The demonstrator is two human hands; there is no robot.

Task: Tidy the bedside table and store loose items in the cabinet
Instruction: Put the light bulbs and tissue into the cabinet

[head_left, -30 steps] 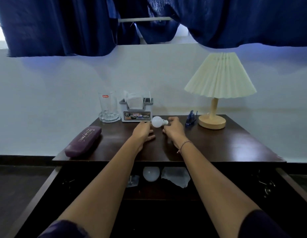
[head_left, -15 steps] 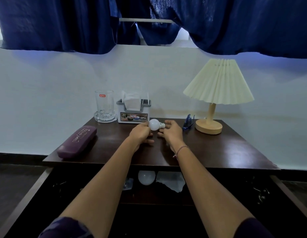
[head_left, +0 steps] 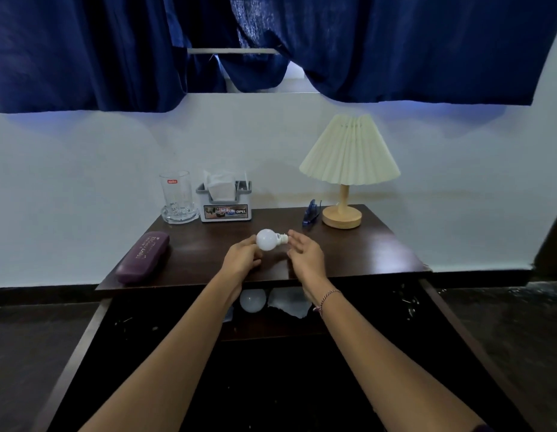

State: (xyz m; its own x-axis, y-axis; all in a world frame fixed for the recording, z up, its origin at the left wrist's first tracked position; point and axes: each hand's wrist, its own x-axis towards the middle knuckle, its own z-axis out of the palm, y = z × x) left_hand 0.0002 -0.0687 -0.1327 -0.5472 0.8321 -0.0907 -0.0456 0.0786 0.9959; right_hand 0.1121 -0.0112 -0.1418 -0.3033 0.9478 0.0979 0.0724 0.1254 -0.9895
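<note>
A white light bulb point(head_left: 266, 239) is lifted just above the dark wooden bedside table point(head_left: 358, 254), lying sideways with its base to the right. My left hand point(head_left: 241, 258) grips its round end. My right hand point(head_left: 303, 252) is beside the base with fingertips at the cap, fingers spread. Below the tabletop the cabinet point(head_left: 271, 335) stands open, with another white bulb point(head_left: 252, 301) and a crumpled white piece point(head_left: 291, 302) on its shelf.
On the table stand a purple glasses case point(head_left: 143, 257) at the left, a glass point(head_left: 177, 198), a tissue box point(head_left: 225, 202), a blue clip point(head_left: 311, 212) and a pleated lamp point(head_left: 349, 169). Open cabinet doors flank both sides. Blue curtains hang above.
Both hands have drawn the bulb back from the tissue box toward the table's front and raised it slightly. The view has pulled back.
</note>
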